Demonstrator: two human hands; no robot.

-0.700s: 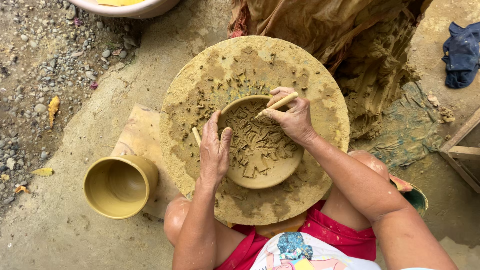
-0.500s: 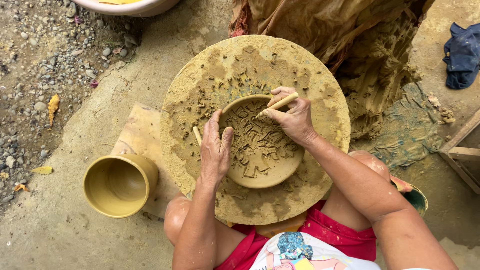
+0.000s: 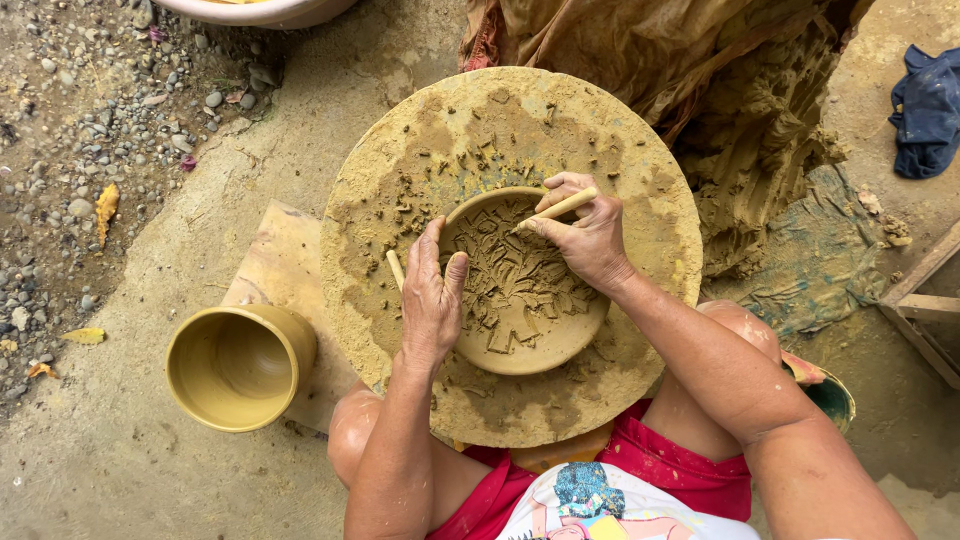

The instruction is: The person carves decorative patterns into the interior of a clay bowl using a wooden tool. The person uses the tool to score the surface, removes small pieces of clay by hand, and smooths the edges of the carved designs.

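Bare concrete ground (image 3: 150,470), gravel (image 3: 60,150) at left, blue cloth (image 3: 925,110) far right, daylight.

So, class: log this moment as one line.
left hand: steadies clay bowl rim | right hand: grips wooden stick | round clay-smeared board underneath

A round clay-smeared wheel (image 3: 640,150) carries a carved clay bowl (image 3: 530,345) and clay scraps (image 3: 480,150)

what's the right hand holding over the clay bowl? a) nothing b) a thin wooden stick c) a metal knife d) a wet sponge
b: the right hand pinches a thin wooden stick with its tip down inside the clay bowl, while the left hand rests on the bowl's rim.
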